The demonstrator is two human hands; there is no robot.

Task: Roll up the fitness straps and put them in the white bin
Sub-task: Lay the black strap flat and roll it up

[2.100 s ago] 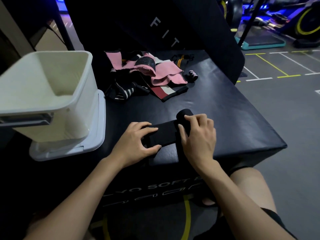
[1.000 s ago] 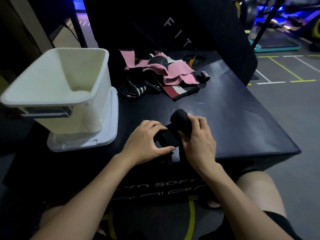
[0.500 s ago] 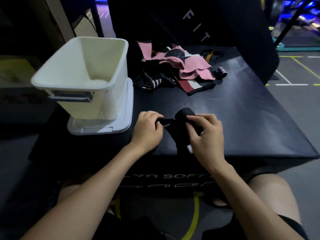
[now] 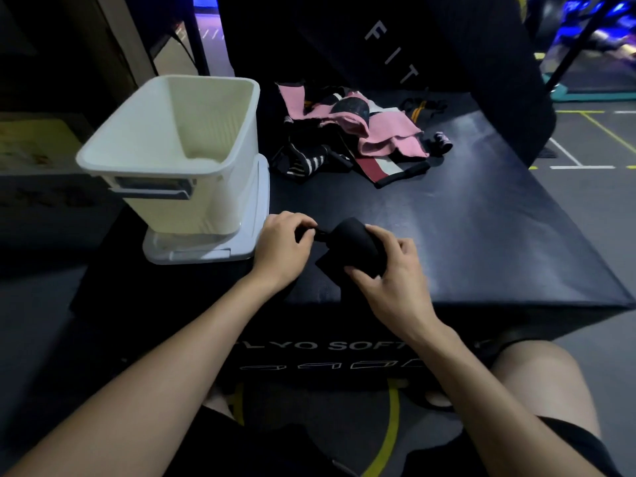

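Dim gym, black padded plyo box as surface (image 4: 481,235), grey floor with yellow and white lines at 2 o'clock. Black fitness strap (image 4: 354,241) near the front edge of the surface, at centre, mostly wound into a thick matte roll, a narrow tail running out toward 9 o'clock. Right hand (image 4: 389,273) grip curled round the roll, thumb underneath. Left hand (image 4: 284,247) grip pinches the tail end. White bin (image 4: 192,208) at 10 o'clock, standing on its white lid (image 4: 254,242), nothing visible inside, handle slot facing the camera. Pile of loose straps (image 4: 361,136) at 12 o'clock on the surface: pink, black, black-and-white striped, one red-and-white band. Front face of the surface reads "LYO SOFT", partly hidden by the forearms; upright black pad (image 4: 447,63) behind shows "FIT". Blue light in the far background.
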